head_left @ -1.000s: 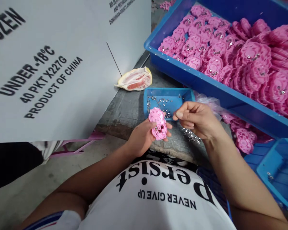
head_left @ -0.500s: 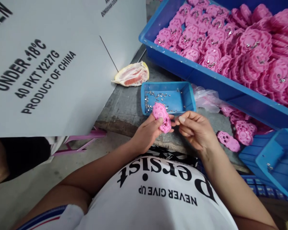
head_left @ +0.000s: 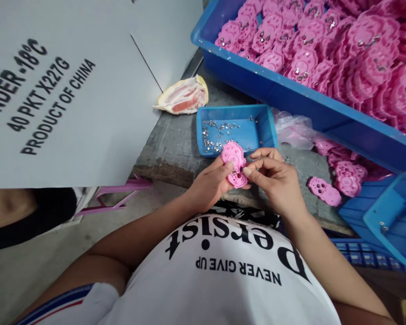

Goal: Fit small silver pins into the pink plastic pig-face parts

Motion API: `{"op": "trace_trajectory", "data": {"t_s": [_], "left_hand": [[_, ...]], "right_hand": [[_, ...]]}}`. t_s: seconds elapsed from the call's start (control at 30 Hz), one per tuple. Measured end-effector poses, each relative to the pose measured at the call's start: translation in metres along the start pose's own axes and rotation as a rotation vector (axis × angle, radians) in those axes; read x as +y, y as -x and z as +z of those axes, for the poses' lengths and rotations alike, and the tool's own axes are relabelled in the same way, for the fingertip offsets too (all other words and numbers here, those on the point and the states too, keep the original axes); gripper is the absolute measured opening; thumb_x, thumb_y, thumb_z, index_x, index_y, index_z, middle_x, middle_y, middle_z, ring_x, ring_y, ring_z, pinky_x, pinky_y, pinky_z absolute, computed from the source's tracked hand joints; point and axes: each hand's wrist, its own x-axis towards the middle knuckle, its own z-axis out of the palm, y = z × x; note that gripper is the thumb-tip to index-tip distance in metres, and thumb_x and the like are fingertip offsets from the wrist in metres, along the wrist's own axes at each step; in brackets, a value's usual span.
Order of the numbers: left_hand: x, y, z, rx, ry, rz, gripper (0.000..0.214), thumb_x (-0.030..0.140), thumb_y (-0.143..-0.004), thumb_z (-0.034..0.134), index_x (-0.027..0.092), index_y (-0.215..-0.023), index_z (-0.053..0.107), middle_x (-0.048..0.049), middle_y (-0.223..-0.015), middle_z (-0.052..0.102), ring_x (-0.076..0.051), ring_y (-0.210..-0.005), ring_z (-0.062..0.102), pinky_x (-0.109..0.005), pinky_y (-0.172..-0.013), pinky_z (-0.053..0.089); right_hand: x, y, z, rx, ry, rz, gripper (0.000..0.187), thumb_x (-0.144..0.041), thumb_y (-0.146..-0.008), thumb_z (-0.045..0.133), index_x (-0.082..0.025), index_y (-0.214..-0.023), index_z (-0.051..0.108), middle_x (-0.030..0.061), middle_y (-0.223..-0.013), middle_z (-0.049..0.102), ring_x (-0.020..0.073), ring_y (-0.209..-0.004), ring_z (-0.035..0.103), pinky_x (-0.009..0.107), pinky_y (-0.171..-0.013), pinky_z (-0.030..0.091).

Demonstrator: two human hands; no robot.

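Observation:
My left hand (head_left: 211,183) is closed on a pink plastic part (head_left: 233,155), a bumpy moulded piece with a rounded upper section and a narrower lower one with dark holes. My right hand (head_left: 274,176) has thumb and index finger pinched at the lower right edge of that part; whatever lies between these fingertips is too small to make out. Just beyond both hands stands a small blue tray (head_left: 203,131) with many tiny shiny metal pieces (head_left: 219,131) scattered inside.
A large blue bin (head_left: 274,92) full of pink parts fills the back right. Loose pink parts (head_left: 325,191) and a clear plastic bag (head_left: 294,128) lie right of the tray. Another blue tray (head_left: 389,216) stands far right. A fruit wedge (head_left: 186,95) lies beside a big pale carton (head_left: 88,113).
My right hand has come left, from just beside the pink part to its lower edge. The left hand still holds the part. The whole view has shifted slightly.

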Motion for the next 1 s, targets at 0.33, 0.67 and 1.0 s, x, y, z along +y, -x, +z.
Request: {"op": "trace_trajectory", "data": {"t_s": [0.33,0.67,1.0], "left_hand": [[0.000,-0.003,-0.006,-0.043,-0.025,-0.051,0.052,0.035,-0.098,0.058,0.018,-0.145,0.049,-0.0147,-0.121,0.069,-0.027,-0.102,0.071,-0.044,-0.088,0.059],[0.000,-0.003,-0.009,-0.022,-0.033,-0.061,0.051,0.035,-0.099,0.057,0.018,-0.146,0.048,-0.0138,-0.120,0.069,-0.026,-0.101,0.071,-0.044,-0.088,0.057],[0.007,0.005,-0.005,0.018,0.008,-0.074,0.050,0.032,-0.101,0.054,0.018,-0.148,0.046,-0.0148,-0.122,0.069,-0.027,-0.105,0.071,-0.046,-0.090,0.060]], "right_hand": [[0.007,-0.006,0.002,-0.111,-0.190,0.145,0.027,-0.045,-0.075,0.087,-0.021,-0.070,0.076,0.0066,-0.099,0.063,0.0198,-0.086,0.061,0.034,-0.068,0.053],[0.007,-0.008,0.004,-0.129,-0.149,0.125,0.027,-0.042,-0.078,0.085,-0.020,-0.069,0.072,0.0062,-0.097,0.065,0.0201,-0.087,0.062,0.034,-0.069,0.052],[0.001,-0.006,0.008,-0.141,-0.103,0.008,0.033,-0.041,-0.079,0.085,-0.022,-0.070,0.061,0.0043,-0.095,0.062,0.0184,-0.083,0.061,0.034,-0.071,0.051]]}}
